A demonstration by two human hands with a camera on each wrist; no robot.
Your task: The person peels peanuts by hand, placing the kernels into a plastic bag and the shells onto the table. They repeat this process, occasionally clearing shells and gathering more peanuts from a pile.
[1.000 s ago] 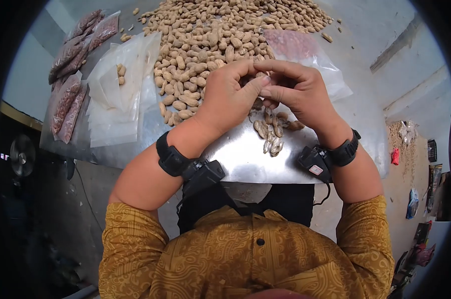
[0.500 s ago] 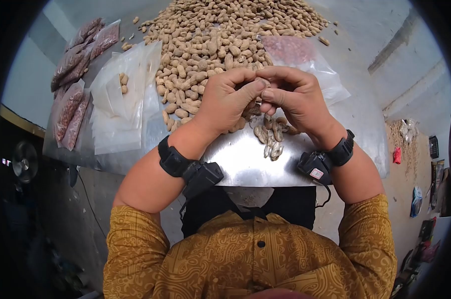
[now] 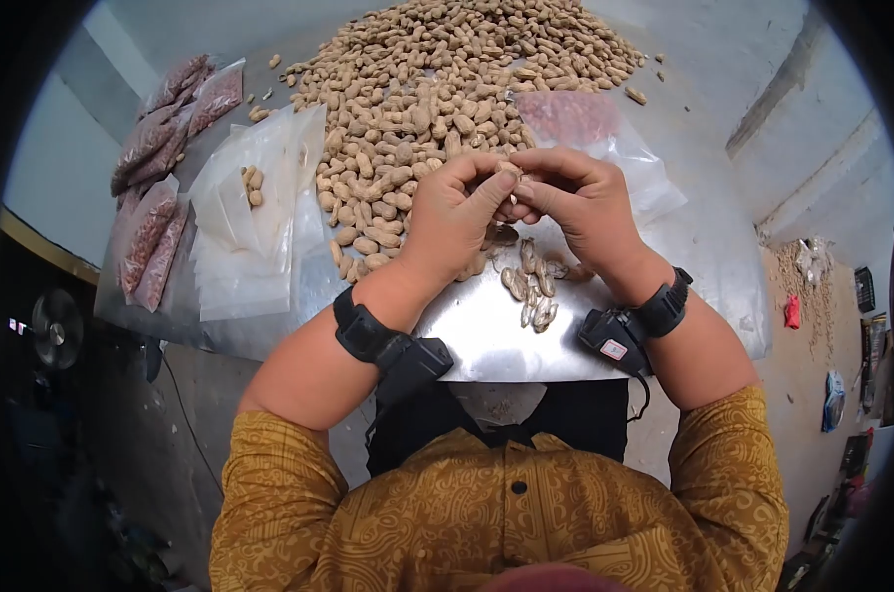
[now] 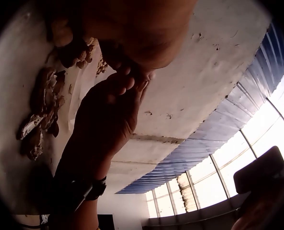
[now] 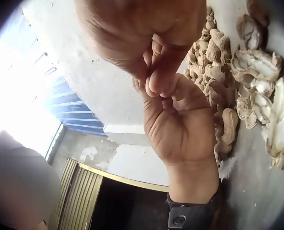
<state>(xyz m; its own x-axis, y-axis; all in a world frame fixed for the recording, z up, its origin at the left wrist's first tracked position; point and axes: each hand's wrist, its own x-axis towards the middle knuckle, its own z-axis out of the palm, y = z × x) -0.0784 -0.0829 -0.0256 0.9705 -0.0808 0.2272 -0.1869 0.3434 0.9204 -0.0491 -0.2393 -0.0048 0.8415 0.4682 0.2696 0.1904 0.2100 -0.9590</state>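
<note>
My left hand (image 3: 449, 219) and right hand (image 3: 590, 212) meet fingertip to fingertip over the near part of the metal table. Between their thumbs and forefingers they pinch a peanut (image 3: 509, 169), mostly covered by the fingers. In the right wrist view the fingers of both hands are bent together and hide what they hold. Split peanut shells (image 3: 534, 286) lie just below the hands, their pale insides showing in the right wrist view. Beyond the hands spreads a large heap of unshelled peanuts (image 3: 437, 94).
To the left lie flat clear plastic bags (image 3: 242, 252) with a few peanuts (image 3: 253, 185) on top. Filled bags of reddish kernels (image 3: 143, 242) line the table's left side. Another bag of kernels (image 3: 575, 118) lies right of the heap. The table's front edge (image 3: 526, 380) is near my body.
The head view has tilted, so table and hands sit lower in it. Both hands stay together, fingers shifting slightly, and the peanut now shows more between the fingertips.
</note>
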